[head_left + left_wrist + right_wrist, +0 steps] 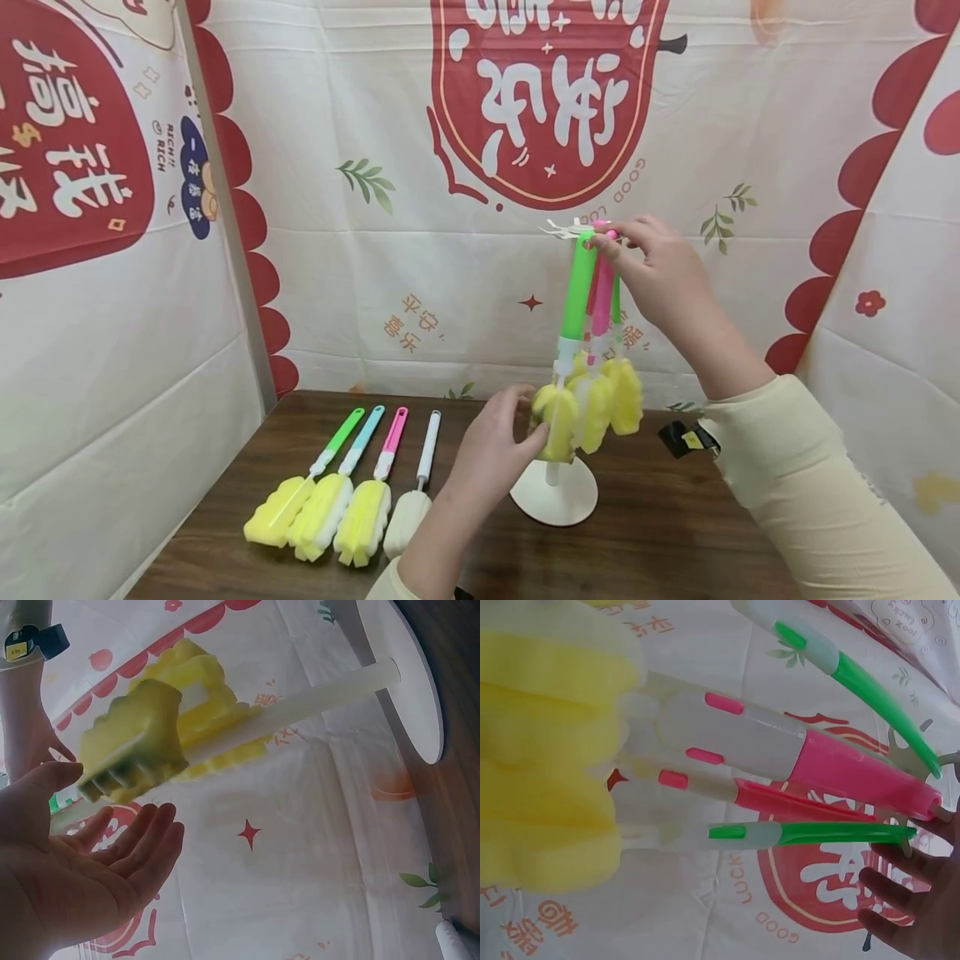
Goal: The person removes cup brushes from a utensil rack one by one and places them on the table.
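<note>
Beside yellow sponge (557, 425), left grip (495, 442) (loose), right grip (660, 265) pinching its green handle (577, 292)

The head camera is looking forward and down over the table (675, 533); both wrist cameras, turned sideways, are facing the far backdrop (337, 283), the right one closer, all sharing the hanging brushes (602, 308).

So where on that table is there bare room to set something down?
A wide bare patch of table lies right of the round white base, up to the right sleeve. A narrower one shows between the white handle and the left hand. It's crowded at left, where four brushes lie side by side, and higher up, around the hanging brushes and right hand.
</note>
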Available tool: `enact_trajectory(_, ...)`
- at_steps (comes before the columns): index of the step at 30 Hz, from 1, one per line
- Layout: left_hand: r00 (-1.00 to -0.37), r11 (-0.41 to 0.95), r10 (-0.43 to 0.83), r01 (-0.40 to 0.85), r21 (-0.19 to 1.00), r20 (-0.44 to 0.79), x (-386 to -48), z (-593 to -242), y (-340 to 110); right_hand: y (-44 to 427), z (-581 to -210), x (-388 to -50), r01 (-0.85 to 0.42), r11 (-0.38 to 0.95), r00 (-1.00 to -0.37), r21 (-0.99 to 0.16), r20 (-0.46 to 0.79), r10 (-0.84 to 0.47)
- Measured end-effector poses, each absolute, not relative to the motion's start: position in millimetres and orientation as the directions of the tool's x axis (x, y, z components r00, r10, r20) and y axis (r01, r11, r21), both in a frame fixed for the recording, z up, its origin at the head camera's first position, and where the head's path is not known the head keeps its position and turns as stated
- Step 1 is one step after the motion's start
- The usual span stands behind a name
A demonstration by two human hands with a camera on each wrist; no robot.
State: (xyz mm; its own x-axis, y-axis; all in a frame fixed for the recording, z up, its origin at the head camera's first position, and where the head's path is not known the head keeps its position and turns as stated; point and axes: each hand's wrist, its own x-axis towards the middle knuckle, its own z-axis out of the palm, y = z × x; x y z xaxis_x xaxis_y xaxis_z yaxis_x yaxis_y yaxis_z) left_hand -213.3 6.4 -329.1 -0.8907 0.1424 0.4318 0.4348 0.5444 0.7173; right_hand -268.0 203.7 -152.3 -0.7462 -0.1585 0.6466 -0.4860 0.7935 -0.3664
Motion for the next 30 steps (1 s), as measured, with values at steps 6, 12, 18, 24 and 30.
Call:
enact_trajectory(6,-0.886,0.556,0.114,0.432,0.710,0.449,-214,-327,1,192,-151,-264,-0.436,0.850,-0.726,-0.295,0.673,-0.139)
enact_trajectory(12,-0.881,0.553,0.095,0.434,0.711,0.464,-216,-328,-4,182,-151,-262,-0.385,0.894,-0.701,-0.231,0.704,-0.119)
enact_trajectory(18,-0.879,0.547,0.085,0.435,0.715,0.469,-218,-330,-7,175,-151,-261,-0.348,0.915,-0.684,-0.203,0.722,-0.100)
enact_trajectory(24,-0.885,0.551,0.069,0.418,0.722,0.460,-222,-332,-8,170,-151,-262,-0.336,0.926,-0.666,-0.174,0.739,-0.103)
enact_trajectory(30,-0.896,0.546,0.058,0.398,0.737,0.441,-226,-334,-9,165,-149,-264,-0.326,0.936,-0.644,-0.136,0.756,-0.115)
